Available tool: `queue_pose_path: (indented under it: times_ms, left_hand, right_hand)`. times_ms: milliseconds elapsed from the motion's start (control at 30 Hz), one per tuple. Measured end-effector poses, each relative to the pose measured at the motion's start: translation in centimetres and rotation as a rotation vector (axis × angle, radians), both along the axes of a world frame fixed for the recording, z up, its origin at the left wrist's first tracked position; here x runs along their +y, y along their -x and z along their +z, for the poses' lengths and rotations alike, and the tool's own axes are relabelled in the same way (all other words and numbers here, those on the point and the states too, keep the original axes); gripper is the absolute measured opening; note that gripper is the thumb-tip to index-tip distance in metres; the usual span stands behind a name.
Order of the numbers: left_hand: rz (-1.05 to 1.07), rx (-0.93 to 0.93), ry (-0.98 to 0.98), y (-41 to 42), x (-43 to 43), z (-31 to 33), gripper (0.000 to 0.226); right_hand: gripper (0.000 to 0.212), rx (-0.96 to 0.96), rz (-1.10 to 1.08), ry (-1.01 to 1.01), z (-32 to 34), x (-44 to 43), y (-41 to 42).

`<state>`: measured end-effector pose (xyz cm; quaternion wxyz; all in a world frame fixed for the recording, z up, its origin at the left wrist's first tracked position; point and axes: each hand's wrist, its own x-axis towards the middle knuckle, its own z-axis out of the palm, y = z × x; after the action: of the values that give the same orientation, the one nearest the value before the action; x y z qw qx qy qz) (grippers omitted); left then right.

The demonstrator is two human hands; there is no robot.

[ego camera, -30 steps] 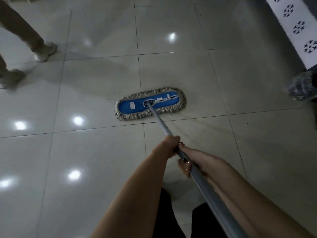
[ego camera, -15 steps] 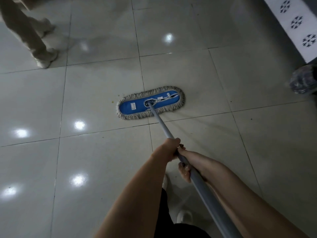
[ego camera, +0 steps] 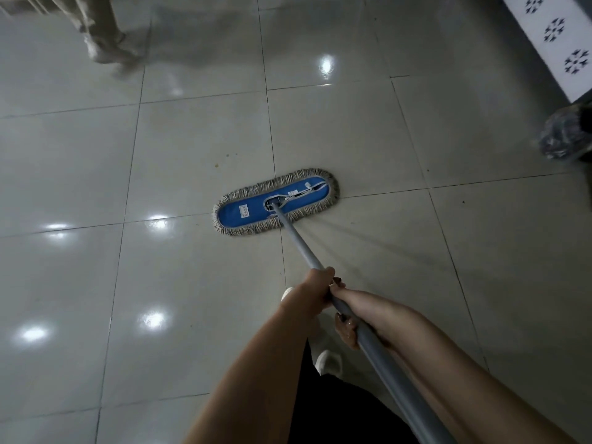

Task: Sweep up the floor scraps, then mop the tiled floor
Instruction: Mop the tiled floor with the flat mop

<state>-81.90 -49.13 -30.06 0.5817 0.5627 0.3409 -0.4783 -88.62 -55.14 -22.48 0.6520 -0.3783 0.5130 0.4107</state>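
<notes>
Far left, top corner: another person's leg (ego camera: 102,36), blurred, stands on the floor (ego camera: 64,161). The tiles below it are glossy and carry light reflections. Whether that shine is wet film or plain glaze cannot be told.

Left of centre: a few small specks (ego camera: 217,164) lie on a tile just beyond the mop head (ego camera: 275,205).

Centre: the mop head lies flat on the floor across a grout line, slanted, its right end farther away. The handle (ego camera: 298,241) runs from its middle down and right to the hands. The left hand (ego camera: 315,290) is clenched round the handle, forward of the other. The right hand (ego camera: 352,318) sits just behind and touching it, its fingers curled under the handle.

Right: one dark speck (ego camera: 463,202) lies on a tile. A dark bundle (ego camera: 563,139) sits at the edge and is not identifiable. A patterned panel (ego camera: 557,36) fills the top corner.

Assessment: sweeping appears complete, since no pile, broom or dustpan is in view and only stray specks are left. Mopping is in progress. No wet-dry boundary shows, so coverage cannot be gauged. Judged outstanding: the specked tile ahead, the right side toward the bundle, and the area by the other person.
</notes>
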Motion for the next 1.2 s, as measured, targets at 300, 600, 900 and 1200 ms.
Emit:
queue_pose_path:
  times_ms: [300, 600, 900, 1200]
  left_hand:
    - [0.058, 0.009, 0.025, -0.9, 1.0, -0.7, 0.017]
    - [0.082, 0.054, 0.059, -10.1, 1.0, -1.8, 0.013]
    - [-0.037, -0.013, 0.045, -28.8, 3.4, -3.0, 0.018]
    - [-0.085, -0.03, -0.003, -47.4, 6.3, -2.5, 0.013]
  right_hand:
    - [0.057, -0.028, 0.141, 0.101, -1.0, 0.5, -1.2]
    - [0.067, 0.026, 0.154, 0.087, -0.4, 0.6, -10.1]
    - [0.064, 0.016, 0.091, 0.074, -2.0, 3.3, -28.3]
    - [0.063, 0.02, -0.039, 0.003, -3.2, 6.5, -46.7]
